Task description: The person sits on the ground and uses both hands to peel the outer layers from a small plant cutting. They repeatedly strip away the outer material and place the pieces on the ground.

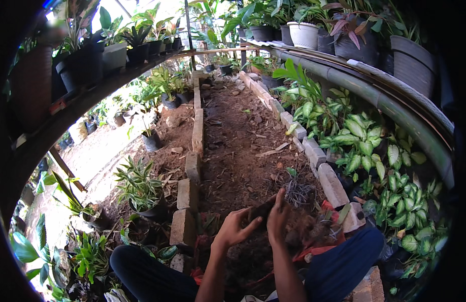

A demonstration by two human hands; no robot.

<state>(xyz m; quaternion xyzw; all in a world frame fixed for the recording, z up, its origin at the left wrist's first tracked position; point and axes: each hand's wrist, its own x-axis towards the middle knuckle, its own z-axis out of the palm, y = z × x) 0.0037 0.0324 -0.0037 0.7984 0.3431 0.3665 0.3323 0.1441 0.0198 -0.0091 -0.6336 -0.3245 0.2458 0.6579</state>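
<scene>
My left hand (pixel 233 228) and my right hand (pixel 279 215) are raised over the soil between my knees. Between them is a dark object (pixel 261 211), perhaps a pot or bag of soil; its kind cannot be told. My left hand's thumb and fingers are apart beside it, and my right palm faces its right side. Beneath the hands lies dark, fibrous soil (pixel 248 256) with red plastic sheeting (pixel 318 251) around it. A clump of thin, pale roots (pixel 298 191) lies just beyond my right hand.
Brick edging runs along the left (pixel 198 130) and right (pixel 331 183) of the soil bed (pixel 233 151). Potted spider-like plants (pixel 140 185) stand at left, and variegated leafy plants (pixel 359 136) crowd the right. Overhead, a bamboo pole (pixel 369 94) borders a shelf holding a white pot (pixel 303 35).
</scene>
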